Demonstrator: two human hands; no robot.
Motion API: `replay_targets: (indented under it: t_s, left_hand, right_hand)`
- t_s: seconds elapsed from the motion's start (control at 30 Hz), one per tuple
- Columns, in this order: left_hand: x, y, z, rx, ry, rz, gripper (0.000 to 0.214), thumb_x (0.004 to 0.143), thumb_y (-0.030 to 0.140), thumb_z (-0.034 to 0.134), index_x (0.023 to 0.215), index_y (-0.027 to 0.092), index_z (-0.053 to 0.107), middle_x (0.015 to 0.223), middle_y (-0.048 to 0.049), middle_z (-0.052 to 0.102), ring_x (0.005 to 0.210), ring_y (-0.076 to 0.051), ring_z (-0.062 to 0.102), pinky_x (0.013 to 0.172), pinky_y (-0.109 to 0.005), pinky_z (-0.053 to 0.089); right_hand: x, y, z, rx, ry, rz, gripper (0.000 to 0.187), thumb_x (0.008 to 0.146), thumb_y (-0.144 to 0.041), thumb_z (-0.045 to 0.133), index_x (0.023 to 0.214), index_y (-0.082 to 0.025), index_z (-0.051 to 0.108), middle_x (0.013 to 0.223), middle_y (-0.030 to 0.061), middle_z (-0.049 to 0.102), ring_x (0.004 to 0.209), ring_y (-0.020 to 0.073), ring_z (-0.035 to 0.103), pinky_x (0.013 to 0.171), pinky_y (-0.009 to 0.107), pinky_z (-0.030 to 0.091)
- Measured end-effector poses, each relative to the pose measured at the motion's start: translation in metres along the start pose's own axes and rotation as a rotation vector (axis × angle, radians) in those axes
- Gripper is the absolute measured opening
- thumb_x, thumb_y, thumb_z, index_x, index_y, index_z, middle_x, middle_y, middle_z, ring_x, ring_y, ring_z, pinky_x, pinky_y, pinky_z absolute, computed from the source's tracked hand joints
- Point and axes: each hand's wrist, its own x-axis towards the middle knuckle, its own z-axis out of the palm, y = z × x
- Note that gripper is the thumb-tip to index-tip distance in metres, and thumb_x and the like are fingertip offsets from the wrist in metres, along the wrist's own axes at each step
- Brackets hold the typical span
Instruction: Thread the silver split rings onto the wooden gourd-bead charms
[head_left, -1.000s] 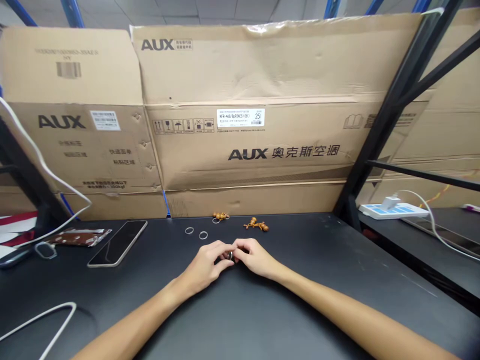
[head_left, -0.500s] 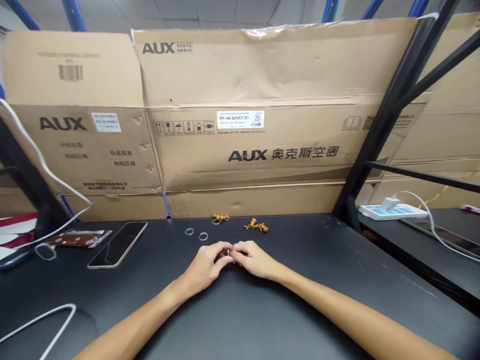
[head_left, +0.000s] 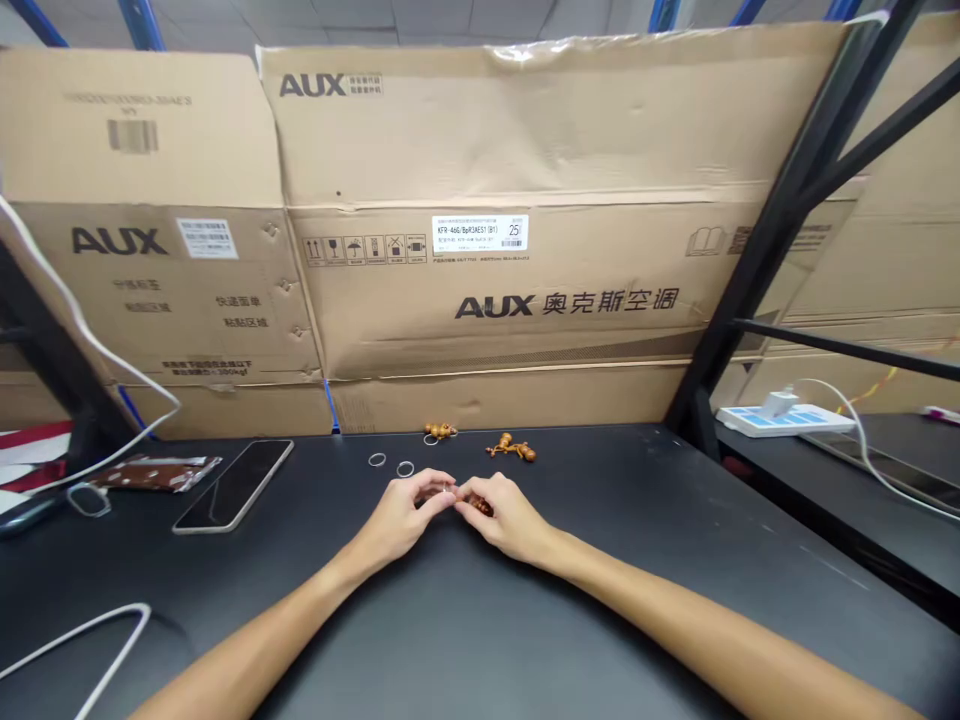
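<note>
Both hands meet at the middle of the black table point(head_left: 525, 620). My left hand point(head_left: 401, 515) pinches a small metal ring point(head_left: 448, 490) between thumb and forefinger. My right hand point(head_left: 504, 512) is closed on a small brown wooden charm point(head_left: 480, 506), its fingertips touching the ring. Two loose metal rings point(head_left: 377, 459) point(head_left: 406, 468) lie just beyond my left hand. Further back, by the cardboard, sit a brown charm on a ring point(head_left: 439, 432) and another brown charm point(head_left: 511, 447).
A phone point(head_left: 234, 484) lies face up at the left, beside a brown wrapper point(head_left: 154, 472) and a white cable point(head_left: 90, 640). Large AUX cardboard boxes point(head_left: 495, 300) wall the table's back. A black rack post point(head_left: 757, 270) stands at the right, with a power strip point(head_left: 784, 418) behind it.
Both hands have shifted slightly away from me, still pressed together. The ring now shows at my left fingertips and the brown charm shows under my right fingers.
</note>
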Motion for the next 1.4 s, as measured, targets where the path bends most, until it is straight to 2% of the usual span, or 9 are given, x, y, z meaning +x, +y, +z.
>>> replay_targets:
  t_s: [0.23,0.37,0.5,0.63,0.73,0.8,0.87,1.0,1.4]
  left_hand:
    - [-0.001,0.004,0.001,0.029,0.006,0.046,0.021,0.085,0.03,0.056,0.102,0.018,0.062,0.098,-0.0049,0.069,0.091,-0.019,0.065,0.086,-0.031,0.05]
    - [-0.002,0.005,0.002,0.239,0.042,0.09,0.018,0.083,0.027,0.059,0.1,0.02,0.062,0.094,-0.0023,0.067,0.083,-0.017,0.063,0.079,-0.03,0.049]
    - [-0.004,-0.003,0.003,0.453,0.079,0.168,0.031,0.08,0.028,0.064,0.108,0.02,0.055,0.103,-0.0049,0.061,0.092,-0.02,0.059,0.083,-0.033,0.047]
    - [-0.007,-0.004,0.002,0.703,0.058,0.226,0.012,0.083,0.03,0.06,0.082,0.019,0.056,0.082,-0.0025,0.058,0.076,-0.019,0.055,0.073,-0.031,0.045]
    - [-0.01,0.002,0.002,0.806,-0.066,0.25,0.023,0.089,0.032,0.052,0.07,0.019,0.055,0.069,-0.0013,0.055,0.067,-0.017,0.053,0.068,-0.03,0.043]
    - [-0.012,0.004,0.002,0.827,-0.069,0.261,0.021,0.091,0.034,0.049,0.08,0.019,0.059,0.079,-0.0036,0.059,0.076,-0.019,0.056,0.073,-0.032,0.044]
    - [-0.012,0.001,0.001,0.843,-0.033,0.26,0.024,0.091,0.037,0.048,0.1,0.019,0.061,0.101,-0.0074,0.062,0.094,-0.022,0.057,0.085,-0.036,0.044]
    - [-0.012,-0.011,-0.003,0.85,-0.023,0.15,0.045,0.092,0.046,0.041,0.126,0.017,0.052,0.134,-0.0118,0.05,0.124,-0.027,0.045,0.104,-0.043,0.035]
    - [-0.013,-0.016,-0.003,0.842,-0.04,0.115,0.051,0.093,0.049,0.037,0.13,0.017,0.051,0.139,-0.0118,0.047,0.129,-0.027,0.041,0.107,-0.042,0.033]
  right_hand:
    - [0.002,-0.001,-0.004,0.154,-0.109,0.07,0.025,0.091,-0.031,0.045,0.075,-0.018,0.06,0.074,0.0004,0.061,0.06,0.0118,0.05,0.057,0.023,0.036]
    - [0.003,0.002,-0.001,0.045,-0.021,0.104,0.015,0.088,-0.026,0.049,0.079,-0.019,0.06,0.077,0.0019,0.061,0.071,0.0151,0.052,0.065,0.026,0.039]
    - [0.002,0.005,-0.002,-0.174,0.096,0.062,0.005,0.083,-0.023,0.057,0.086,-0.019,0.058,0.088,0.0052,0.06,0.083,0.0191,0.051,0.072,0.03,0.038]
    - [-0.001,0.009,-0.006,-0.321,0.126,-0.018,0.026,0.086,-0.027,0.052,0.061,-0.019,0.052,0.064,0.0025,0.056,0.063,0.0156,0.049,0.065,0.029,0.035]
    - [-0.005,0.009,-0.008,-0.339,-0.024,-0.05,0.039,0.088,-0.026,0.047,0.05,-0.019,0.047,0.05,-0.0001,0.049,0.048,0.012,0.043,0.058,0.027,0.033]
    - [-0.006,0.009,-0.009,-0.356,-0.09,-0.079,0.031,0.087,-0.027,0.048,0.059,-0.018,0.057,0.059,0.0019,0.057,0.057,0.014,0.05,0.06,0.026,0.036]
    - [-0.005,0.008,-0.01,-0.376,-0.086,-0.093,0.02,0.088,-0.03,0.049,0.086,-0.018,0.065,0.085,0.0065,0.065,0.08,0.0185,0.057,0.074,0.029,0.042]
    - [-0.006,0.012,-0.013,-0.382,-0.142,-0.041,0.043,0.092,-0.043,0.045,0.126,-0.018,0.053,0.132,0.0128,0.051,0.121,0.0259,0.045,0.1,0.042,0.036]
    - [-0.011,0.016,-0.014,-0.346,-0.22,0.011,0.053,0.092,-0.047,0.043,0.135,-0.017,0.047,0.143,0.0124,0.04,0.133,0.0287,0.034,0.109,0.048,0.03]
